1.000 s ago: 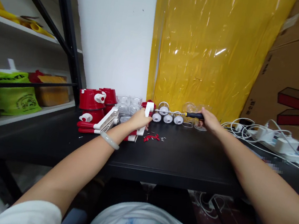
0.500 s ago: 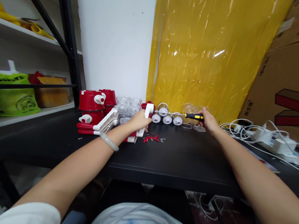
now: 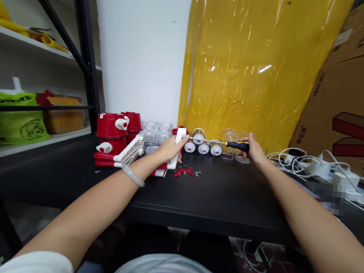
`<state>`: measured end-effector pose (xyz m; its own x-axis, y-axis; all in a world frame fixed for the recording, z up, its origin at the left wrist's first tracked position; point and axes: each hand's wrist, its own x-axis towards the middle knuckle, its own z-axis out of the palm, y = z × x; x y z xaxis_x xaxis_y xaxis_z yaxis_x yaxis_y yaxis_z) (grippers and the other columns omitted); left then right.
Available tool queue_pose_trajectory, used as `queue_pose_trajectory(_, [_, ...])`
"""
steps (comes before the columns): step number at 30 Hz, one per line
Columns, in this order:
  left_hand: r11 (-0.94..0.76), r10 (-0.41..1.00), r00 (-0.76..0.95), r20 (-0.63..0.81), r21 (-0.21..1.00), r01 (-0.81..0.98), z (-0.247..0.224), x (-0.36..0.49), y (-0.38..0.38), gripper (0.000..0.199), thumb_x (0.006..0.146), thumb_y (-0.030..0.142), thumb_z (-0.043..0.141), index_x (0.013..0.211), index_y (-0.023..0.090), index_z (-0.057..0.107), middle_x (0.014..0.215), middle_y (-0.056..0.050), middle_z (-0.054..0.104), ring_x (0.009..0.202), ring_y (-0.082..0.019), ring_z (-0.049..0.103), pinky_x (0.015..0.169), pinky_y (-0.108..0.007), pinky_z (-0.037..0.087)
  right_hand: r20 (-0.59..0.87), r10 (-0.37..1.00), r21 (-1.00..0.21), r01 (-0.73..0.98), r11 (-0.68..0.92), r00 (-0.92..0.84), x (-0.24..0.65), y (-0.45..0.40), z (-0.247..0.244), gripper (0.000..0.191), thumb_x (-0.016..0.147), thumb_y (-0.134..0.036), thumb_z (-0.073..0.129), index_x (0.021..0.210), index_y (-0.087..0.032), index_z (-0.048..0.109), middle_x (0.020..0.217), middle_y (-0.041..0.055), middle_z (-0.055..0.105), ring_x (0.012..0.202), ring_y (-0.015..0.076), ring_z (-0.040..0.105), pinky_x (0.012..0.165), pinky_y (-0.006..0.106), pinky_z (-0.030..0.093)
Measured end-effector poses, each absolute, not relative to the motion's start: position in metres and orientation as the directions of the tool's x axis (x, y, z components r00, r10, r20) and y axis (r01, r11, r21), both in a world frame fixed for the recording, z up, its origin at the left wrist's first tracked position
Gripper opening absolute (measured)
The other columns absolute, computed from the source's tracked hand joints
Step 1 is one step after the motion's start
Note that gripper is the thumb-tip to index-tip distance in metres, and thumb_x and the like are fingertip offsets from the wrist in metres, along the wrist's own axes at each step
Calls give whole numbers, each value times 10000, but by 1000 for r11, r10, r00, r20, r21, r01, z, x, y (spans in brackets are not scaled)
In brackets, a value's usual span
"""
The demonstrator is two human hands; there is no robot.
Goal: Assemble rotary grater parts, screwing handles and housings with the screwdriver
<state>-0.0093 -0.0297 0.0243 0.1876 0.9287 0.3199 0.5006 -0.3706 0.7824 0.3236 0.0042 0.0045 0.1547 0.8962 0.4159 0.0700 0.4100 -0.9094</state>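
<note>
In right hand (image 3: 255,150), a screwdriver (image 3: 236,145).

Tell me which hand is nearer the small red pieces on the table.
Left. The left hand, gripping a white part, is close by, left of the small red pieces; the right hand, holding a screwdriver, is farther off to their right.

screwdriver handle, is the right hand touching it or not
Touching. The head view shows the right hand with its grip on the rear end of the screwdriver handle, no gap between.
</note>
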Motion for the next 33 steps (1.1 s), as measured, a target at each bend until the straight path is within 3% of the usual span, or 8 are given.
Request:
queue_pose_trajectory(3, [-338,941,160,298,809,482,26,-9,-31,575,874,705,398,1044,178,552,521,-20,624,503,-218,662,515,-281,502,462,869,-887,115,448,177,325,8,4,464,687,-644,663,824,-247,464,531,-73,388,404,88,363,452,279,448])
queue_pose_trajectory(10, [-360,933,203,298,782,509,20,-9,-25,531,899,660,389,1030,171,550,516,-38,632,467,-240,654,471,-292,479,432,887,-875,-163,455,162,323,-4,12,453,562,-344,750,892,-268,450,724,-71,530,544,81,515,588,277,513])
queue_pose_trajectory(14, [-380,925,211,316,757,531,20,-8,-25,509,908,641,393,1031,171,545,506,-26,628,475,-237,655,485,-294,486,447,878,-878,-105,468,171,325,-2,12,399,667,-534,673,832,-253,443,679,-45,545,532,112,529,539,279,493])
queue_pose_trajectory(17, [-396,918,210,337,749,531,22,-9,-27,505,897,643,423,993,167,562,506,-20,622,475,-221,650,499,-288,495,457,871,-889,61,454,180,327,4,8,495,737,-730,527,782,-242,462,505,-50,442,411,112,425,471,288,459])
queue_pose_trajectory(21, [-416,908,210,362,731,541,22,-10,-26,501,884,643,458,971,164,579,505,-15,617,481,-202,649,502,-271,494,488,854,-872,141,469,180,327,4,7,417,702,-606,657,781,-238,479,478,-78,388,371,82,335,469,292,468])
queue_pose_trajectory(27, [-424,904,211,373,706,568,21,-10,-26,464,880,589,511,1035,162,601,522,-10,630,474,-203,650,479,-269,489,464,871,-867,-119,484,158,323,-5,11,424,536,-317,721,870,-262,465,740,-61,523,556,92,508,537,275,516])
queue_pose_trajectory(30, [-434,899,219,379,704,562,21,-9,-27,430,892,546,513,1060,159,597,525,-8,628,474,-212,652,472,-276,489,467,874,-862,-152,484,133,322,-6,10,462,506,-306,740,875,-264,464,789,-54,532,615,106,544,543,270,517])
queue_pose_trajectory(33, [-433,900,211,382,714,551,22,-10,-28,413,891,533,522,1059,161,587,527,-6,624,479,-214,654,478,-279,492,446,879,-879,-103,466,171,323,0,9,455,582,-473,747,849,-256,451,728,-44,526,570,118,541,493,263,487])
